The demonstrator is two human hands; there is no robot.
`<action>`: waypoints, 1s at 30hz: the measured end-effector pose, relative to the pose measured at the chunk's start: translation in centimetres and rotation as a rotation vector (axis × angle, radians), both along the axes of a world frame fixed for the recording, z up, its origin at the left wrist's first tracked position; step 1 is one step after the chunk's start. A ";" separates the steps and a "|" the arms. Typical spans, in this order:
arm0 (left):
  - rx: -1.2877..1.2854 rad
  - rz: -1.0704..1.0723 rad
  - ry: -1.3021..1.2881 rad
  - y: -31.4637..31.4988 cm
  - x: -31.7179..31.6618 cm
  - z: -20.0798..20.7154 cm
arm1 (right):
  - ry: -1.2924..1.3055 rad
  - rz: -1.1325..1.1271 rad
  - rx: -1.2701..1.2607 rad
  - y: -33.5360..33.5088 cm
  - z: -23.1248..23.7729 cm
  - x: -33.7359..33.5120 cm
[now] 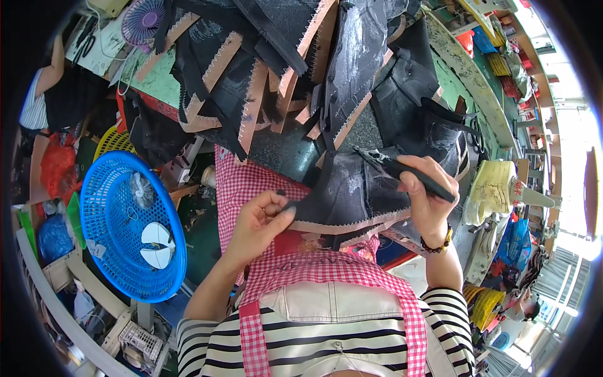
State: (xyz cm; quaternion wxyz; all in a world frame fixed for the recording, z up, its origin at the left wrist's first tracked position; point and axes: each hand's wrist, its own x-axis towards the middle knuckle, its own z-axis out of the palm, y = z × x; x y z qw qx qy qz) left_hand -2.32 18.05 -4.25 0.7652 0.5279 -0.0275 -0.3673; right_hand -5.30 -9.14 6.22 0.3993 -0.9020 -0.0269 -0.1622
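Across my lap and the bench edge lies a black boot upper, its tan lower edge sewn with zigzag stitching and its surface streaked whitish. My left hand pinches its left end between thumb and fingers. Above its right part, my right hand grips a dark-handled brush, whose tip is smeared pale and points to the upper left, at the upper's top edge. Beyond both hands, a pile of similar black uppers with tan zigzag edges covers the bench. More dark pieces sit behind the brush.
On the left stands a blue plastic basket holding white pieces. A yellowish coated pot stands to the right. A purple fan is at the far left of the green bench. Another person's arm shows at the left.
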 end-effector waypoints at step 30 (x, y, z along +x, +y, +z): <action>0.284 0.054 -0.315 -2.7 -0.4 -0.1 | 0.213 -0.211 0.016 2.9 -4.4 3.8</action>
